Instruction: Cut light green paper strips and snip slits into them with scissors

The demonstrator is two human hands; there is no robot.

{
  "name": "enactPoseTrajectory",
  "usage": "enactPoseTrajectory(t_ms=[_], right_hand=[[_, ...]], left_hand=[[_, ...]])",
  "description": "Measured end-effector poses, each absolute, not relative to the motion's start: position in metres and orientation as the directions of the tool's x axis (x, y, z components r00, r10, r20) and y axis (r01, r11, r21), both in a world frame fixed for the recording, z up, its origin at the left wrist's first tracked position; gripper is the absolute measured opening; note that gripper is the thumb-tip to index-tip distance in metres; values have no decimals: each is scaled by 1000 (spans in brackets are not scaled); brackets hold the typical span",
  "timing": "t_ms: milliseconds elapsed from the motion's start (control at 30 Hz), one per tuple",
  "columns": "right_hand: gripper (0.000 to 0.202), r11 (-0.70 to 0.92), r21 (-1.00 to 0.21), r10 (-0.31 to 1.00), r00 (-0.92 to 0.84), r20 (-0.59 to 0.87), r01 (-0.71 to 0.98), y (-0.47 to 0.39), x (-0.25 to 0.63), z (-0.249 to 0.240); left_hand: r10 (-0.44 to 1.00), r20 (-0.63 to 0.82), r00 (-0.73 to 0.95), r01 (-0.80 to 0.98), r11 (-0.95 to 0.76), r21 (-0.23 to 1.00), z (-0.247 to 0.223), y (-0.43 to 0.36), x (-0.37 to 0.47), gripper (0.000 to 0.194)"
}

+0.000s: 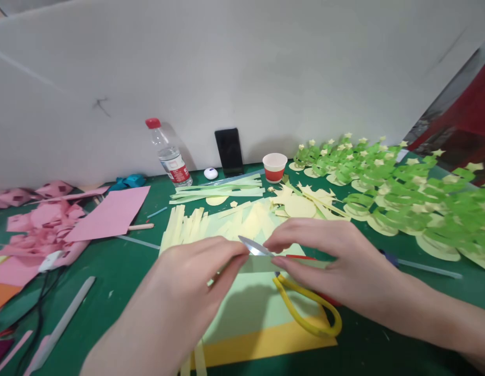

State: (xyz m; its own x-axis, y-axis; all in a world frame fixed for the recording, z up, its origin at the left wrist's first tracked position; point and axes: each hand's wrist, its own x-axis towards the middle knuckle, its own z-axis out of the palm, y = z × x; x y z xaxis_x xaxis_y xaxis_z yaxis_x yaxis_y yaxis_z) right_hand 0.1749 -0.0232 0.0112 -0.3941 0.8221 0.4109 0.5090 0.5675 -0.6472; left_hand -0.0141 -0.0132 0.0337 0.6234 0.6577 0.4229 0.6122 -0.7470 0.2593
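My left hand (195, 284) and my right hand (324, 256) meet fingertip to fingertip over the green table. Each pinches one end of a short pale green paper strip (261, 263). Scissors with yellow handles (308, 313) lie under my right hand on a pale green sheet (250, 308), and their blade tip (253, 245) shows between my fingertips. A yellow sheet (265, 344) sticks out from under the green one. Cut pale yellow strips (195, 224) lie just beyond my hands.
Several green paper trees with yellow stars (402, 188) fill the right side. At the back wall stand a water bottle (169, 156), a dark phone (229, 151) and a red-and-white cup (274, 167). Pink paper (109, 214), cables and sticks lie on the left.
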Motion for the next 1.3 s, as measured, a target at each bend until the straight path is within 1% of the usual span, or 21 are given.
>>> enactPoseTrajectory(t_ms=[100,200,333,500,633,700,867,1000,1067,1133,1233,1300], right_hand=[[12,536,-673,840,-395,371,510,-26,174,11],[15,506,-710,857,-381,348,490,-27,173,12],[15,429,-767,889,-373,265,477,-25,173,11],[10,347,-824,901,-405,158,449,-24,172,10],[10,342,-831,897,-415,150,439,-26,173,12],[11,341,-825,901,-408,149,451,-26,175,14],[13,302,-813,924,-362,121,498,-23,187,20],[14,305,-769,931,-344,119,561,-19,198,26],[13,316,-753,929,-350,122,578,-18,204,28],[14,329,-739,928,-346,138,589,-19,209,30],[14,353,-687,925,-346,156,635,-23,211,30],[13,380,-638,913,-382,143,670,-25,207,27]], left_hand=[[641,440,629,579,-764,284,27,-20,-8,23],[659,425,621,582,-751,313,22,-23,-4,20],[690,405,600,598,-723,346,19,-25,-2,21],[715,363,598,604,-699,383,19,-29,0,21],[714,370,595,595,-700,394,24,-30,0,21],[715,409,567,600,-699,389,29,-27,-3,19],[721,485,496,673,-672,311,42,-17,-18,18],[753,518,405,735,-606,305,45,-14,-37,16],[761,525,381,770,-575,276,45,-12,-48,17],[758,494,426,793,-575,199,43,-10,-58,19],[738,427,523,803,-595,44,38,-6,-60,20],[691,457,560,775,-632,6,33,-7,-49,33]])
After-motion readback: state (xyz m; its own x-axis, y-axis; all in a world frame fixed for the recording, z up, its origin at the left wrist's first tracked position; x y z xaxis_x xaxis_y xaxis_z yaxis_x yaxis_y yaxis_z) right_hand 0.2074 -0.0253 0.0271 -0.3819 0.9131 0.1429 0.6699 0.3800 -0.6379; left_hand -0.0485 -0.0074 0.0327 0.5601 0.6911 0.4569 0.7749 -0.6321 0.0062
